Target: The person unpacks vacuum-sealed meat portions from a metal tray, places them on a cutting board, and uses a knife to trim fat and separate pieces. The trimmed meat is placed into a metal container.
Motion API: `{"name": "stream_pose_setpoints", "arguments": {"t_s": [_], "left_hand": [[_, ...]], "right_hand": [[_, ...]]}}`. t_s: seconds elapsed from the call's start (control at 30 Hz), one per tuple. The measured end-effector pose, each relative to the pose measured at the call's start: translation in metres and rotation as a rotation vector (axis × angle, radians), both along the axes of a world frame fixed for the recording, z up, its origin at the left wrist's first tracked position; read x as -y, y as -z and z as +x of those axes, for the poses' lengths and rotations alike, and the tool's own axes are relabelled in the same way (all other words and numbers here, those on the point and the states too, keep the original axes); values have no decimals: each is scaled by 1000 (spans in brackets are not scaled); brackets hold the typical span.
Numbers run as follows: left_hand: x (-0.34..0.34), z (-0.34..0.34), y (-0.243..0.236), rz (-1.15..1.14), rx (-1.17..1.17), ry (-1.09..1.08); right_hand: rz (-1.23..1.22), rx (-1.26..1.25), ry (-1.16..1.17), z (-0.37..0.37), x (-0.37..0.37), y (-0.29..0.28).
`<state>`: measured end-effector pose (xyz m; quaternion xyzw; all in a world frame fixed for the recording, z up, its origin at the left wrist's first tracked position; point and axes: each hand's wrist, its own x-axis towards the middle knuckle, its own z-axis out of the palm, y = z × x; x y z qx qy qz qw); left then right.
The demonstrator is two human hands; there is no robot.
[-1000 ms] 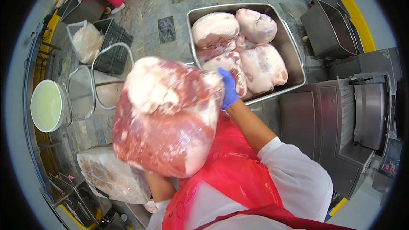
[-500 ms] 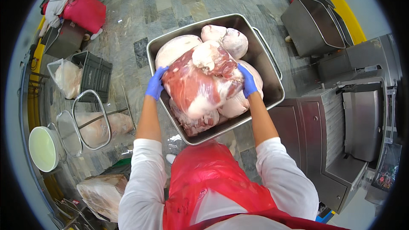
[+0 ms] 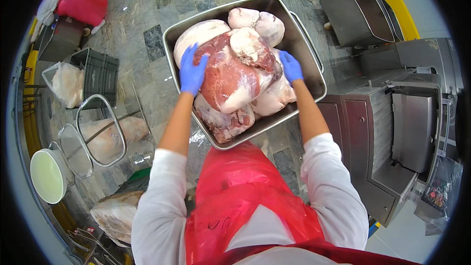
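A large piece of raw red meat [image 3: 228,81] with white fat lies on top of other cuts in a deep stainless steel bin [image 3: 315,76]. My left hand [image 3: 192,70], in a blue glove, rests against the meat's left side with its fingers stretched out. On the other side my right hand [image 3: 291,66], also gloved in blue, is open beside the meat's right edge; whether it touches is unclear. Around and beneath are a pale fat-covered cut [image 3: 201,37], rounded pale pieces [image 3: 269,28] at the far end and a reddish cut [image 3: 226,121] at the near left.
Steel bins [image 3: 355,12] stand at the far right, above a steel machine [image 3: 378,132]. To the left are a dark crate [image 3: 100,76], a metal hoop handle [image 3: 122,135] and a pale bucket [image 3: 49,176]. A person in a red apron [image 3: 83,2] bends over at the far left.
The big piece of meat has come down from between my hands onto the pile. My hands have loosened, and the left one has turned its fingers forward.
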<state>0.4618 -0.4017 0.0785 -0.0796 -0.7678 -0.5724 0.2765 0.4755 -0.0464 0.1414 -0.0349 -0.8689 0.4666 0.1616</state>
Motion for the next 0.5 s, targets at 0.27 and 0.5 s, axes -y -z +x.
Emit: {"name": "stream_pose_setpoints", "arguments": {"t_s": [0.27, 0.5], "left_hand": [[7, 163, 176, 21, 779, -322], [-47, 199, 143, 56, 893, -342]], "right_hand": [[476, 192, 335, 65, -146, -30], [440, 653, 442, 19, -272, 21]]}}
